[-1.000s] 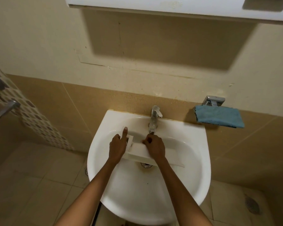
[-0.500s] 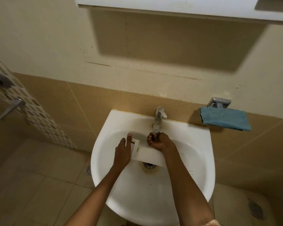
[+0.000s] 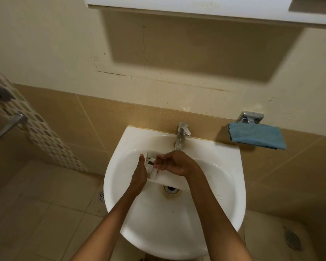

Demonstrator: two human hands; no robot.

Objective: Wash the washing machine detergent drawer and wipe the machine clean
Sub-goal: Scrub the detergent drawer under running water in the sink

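The white detergent drawer (image 3: 165,179) lies across the bowl of the white sink (image 3: 224,185), just in front of the chrome tap (image 3: 182,133). My left hand (image 3: 139,174) holds the drawer's left end, fingers flat along its side. My right hand (image 3: 174,163) lies over the drawer's middle, its fingers reaching left into the compartments at the open end. Most of the drawer is hidden under my right hand and wrist. I cannot tell whether water is running.
A blue cloth (image 3: 257,138) rests on a chrome wall holder right of the sink. The drain (image 3: 170,189) sits under the drawer. A white cabinet (image 3: 196,6) hangs overhead. Chrome shower fittings (image 3: 9,125) are at the left, with a tiled floor below.
My right hand has come down from the tap and reached left into the drawer's compartments. The drawer's open end has turned up toward me. My left hand keeps its hold.
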